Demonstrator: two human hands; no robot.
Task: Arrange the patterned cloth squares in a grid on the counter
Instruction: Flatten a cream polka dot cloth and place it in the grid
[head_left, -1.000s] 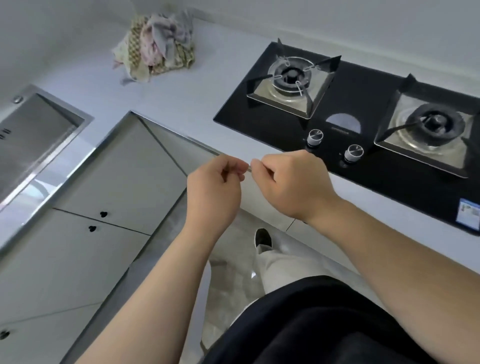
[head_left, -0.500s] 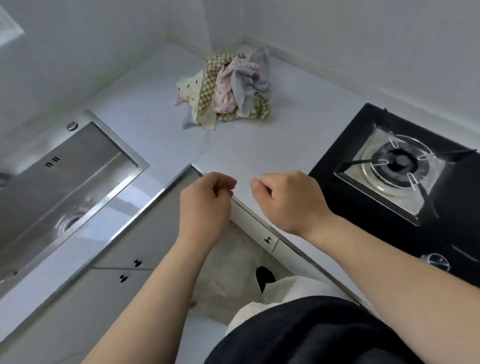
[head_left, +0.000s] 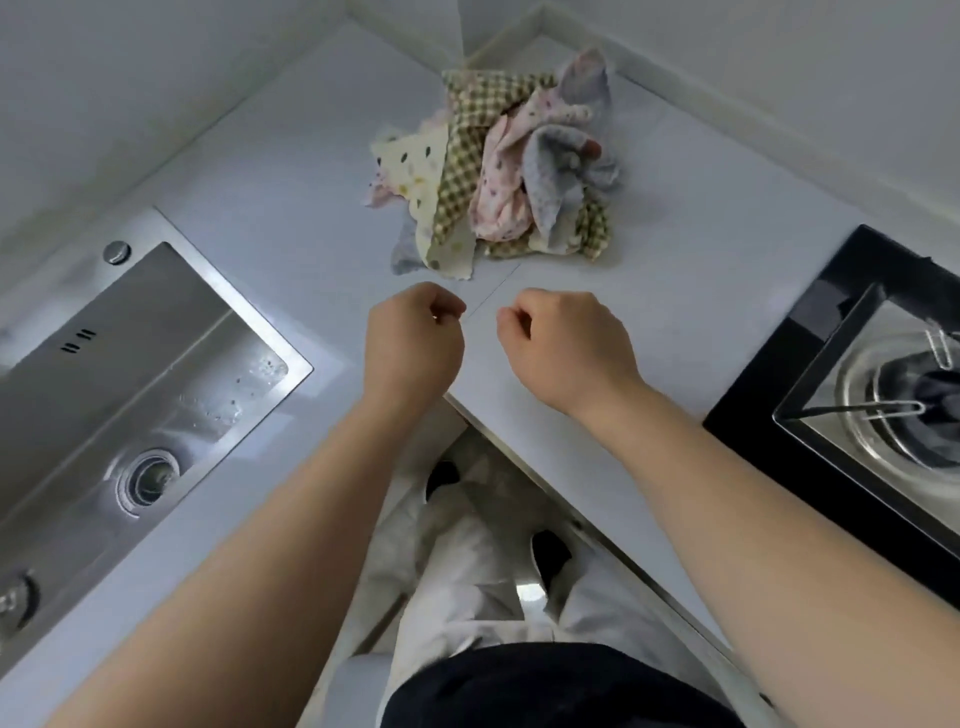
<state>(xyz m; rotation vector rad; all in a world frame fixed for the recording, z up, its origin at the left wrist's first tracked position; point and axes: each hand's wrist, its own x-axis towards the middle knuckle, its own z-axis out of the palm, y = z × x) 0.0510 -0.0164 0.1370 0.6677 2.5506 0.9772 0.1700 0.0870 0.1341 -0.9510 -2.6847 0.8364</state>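
Observation:
A crumpled heap of patterned cloth squares (head_left: 498, 166) lies in the far corner of the white counter (head_left: 291, 208): green check, pink print, blue-grey and cream with dots. My left hand (head_left: 413, 340) and my right hand (head_left: 563, 345) hover side by side over the counter's inner corner, just short of the heap. Both have their fingers curled in, and nothing shows inside either one. Neither hand touches the cloths.
A steel sink (head_left: 119, 374) is set into the counter on the left. A black gas hob (head_left: 872, 384) with a burner sits on the right. Walls close the corner behind the heap. My legs and the floor show below the counter edge.
The view has swung from the hob toward the corner, bringing the cloth heap closer. My two hands have moved forward over the counter and drawn slightly apart.

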